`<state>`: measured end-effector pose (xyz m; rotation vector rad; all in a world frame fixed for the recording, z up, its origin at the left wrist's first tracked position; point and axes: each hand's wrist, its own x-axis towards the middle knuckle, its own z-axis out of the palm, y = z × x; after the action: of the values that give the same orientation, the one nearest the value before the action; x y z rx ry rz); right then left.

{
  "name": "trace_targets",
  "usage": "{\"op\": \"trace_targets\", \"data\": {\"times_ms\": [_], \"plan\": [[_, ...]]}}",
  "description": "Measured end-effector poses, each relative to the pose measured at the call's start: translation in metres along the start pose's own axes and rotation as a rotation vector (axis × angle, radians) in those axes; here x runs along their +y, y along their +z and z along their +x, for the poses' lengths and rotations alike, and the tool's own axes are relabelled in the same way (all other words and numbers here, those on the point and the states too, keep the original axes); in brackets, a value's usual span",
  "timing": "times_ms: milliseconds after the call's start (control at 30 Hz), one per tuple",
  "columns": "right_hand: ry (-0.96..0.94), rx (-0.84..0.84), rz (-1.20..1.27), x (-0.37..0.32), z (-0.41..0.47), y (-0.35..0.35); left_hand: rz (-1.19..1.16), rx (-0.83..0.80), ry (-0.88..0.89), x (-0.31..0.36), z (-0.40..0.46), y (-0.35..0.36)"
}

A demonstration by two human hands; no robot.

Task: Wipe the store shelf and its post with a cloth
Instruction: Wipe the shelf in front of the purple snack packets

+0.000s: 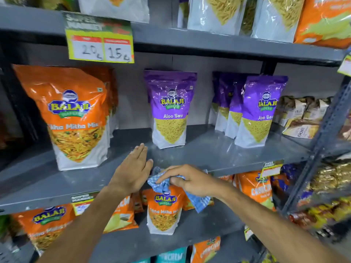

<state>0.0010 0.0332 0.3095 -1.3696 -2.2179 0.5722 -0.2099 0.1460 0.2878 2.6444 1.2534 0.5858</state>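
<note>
A grocery shop: grey metal shelves (209, 154) carry rows of packaged snacks, orange Tikha Mitha Mix bags (76, 118) and purple Aloo Sev pouches (170, 109). A price tag (100, 46) on the upper shelf edge reads 20 and 15.

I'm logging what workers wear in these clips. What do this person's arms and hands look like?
Both forearms are bare all the way to the frame's bottom edge: no sleeves show. The left hand and right hand wear no gloves. No watch, bracelet or ring is visible on either wrist or on the fingers that show.
</note>
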Motion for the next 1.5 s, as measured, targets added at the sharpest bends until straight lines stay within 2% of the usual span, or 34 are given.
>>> {"op": "trace_targets", "data": {"times_ms": [67,133,233,333,400,567,667,767,800,867,933,1067,1233,1333,1400,1500], "plan": [[0.047,0.009,0.206,0.017,-0.013,-0.025,0.044,-0.085,-0.096,0.009,0.016,0.012],[0.073,0.151,0.343,0.046,-0.020,-0.054,0.123,-0.124,-0.190,0.015,0.019,0.024],[0.134,0.414,0.186,0.109,-0.014,-0.095,0.254,-0.122,-0.244,0.016,0.020,0.034],[0.218,0.481,-0.017,0.168,0.023,-0.130,0.293,-0.115,-0.277,0.011,0.023,0.037],[0.266,0.443,-0.129,0.194,0.059,-0.147,0.310,-0.135,-0.290,0.010,0.022,0.037],[0.340,0.193,-0.393,0.229,0.112,-0.152,0.311,-0.200,-0.325,0.012,0.021,0.032],[0.197,0.087,-0.353,0.232,0.109,-0.148,0.316,-0.207,-0.323,0.010,0.021,0.033],[0.174,-0.071,-0.225,0.221,0.106,-0.167,0.309,-0.201,-0.325,0.010,0.021,0.034],[0.200,-0.037,-0.170,0.219,0.109,-0.175,0.310,-0.200,-0.325,0.012,0.021,0.033],[0.268,0.134,-0.056,0.214,0.117,-0.187,0.300,-0.198,-0.319,0.015,0.021,0.031],[0.323,0.246,-0.039,0.214,0.128,-0.187,0.305,-0.196,-0.315,0.018,0.020,0.027],[0.439,0.218,-0.081,0.233,0.141,-0.163,0.410,-0.305,-0.226,0.020,0.017,0.024],[0.391,0.187,-0.098,0.235,0.143,-0.147,0.378,-0.271,-0.205,0.022,0.017,0.022],[0.342,0.162,-0.138,0.222,0.121,-0.139,0.495,-0.182,-0.088,0.017,0.017,0.022],[0.346,0.161,-0.180,0.211,0.102,-0.134,0.477,-0.233,-0.152,0.014,0.016,0.026],[0.349,0.151,-0.113,0.198,0.071,-0.123,0.449,-0.254,-0.207,0.011,0.019,0.033]]}}
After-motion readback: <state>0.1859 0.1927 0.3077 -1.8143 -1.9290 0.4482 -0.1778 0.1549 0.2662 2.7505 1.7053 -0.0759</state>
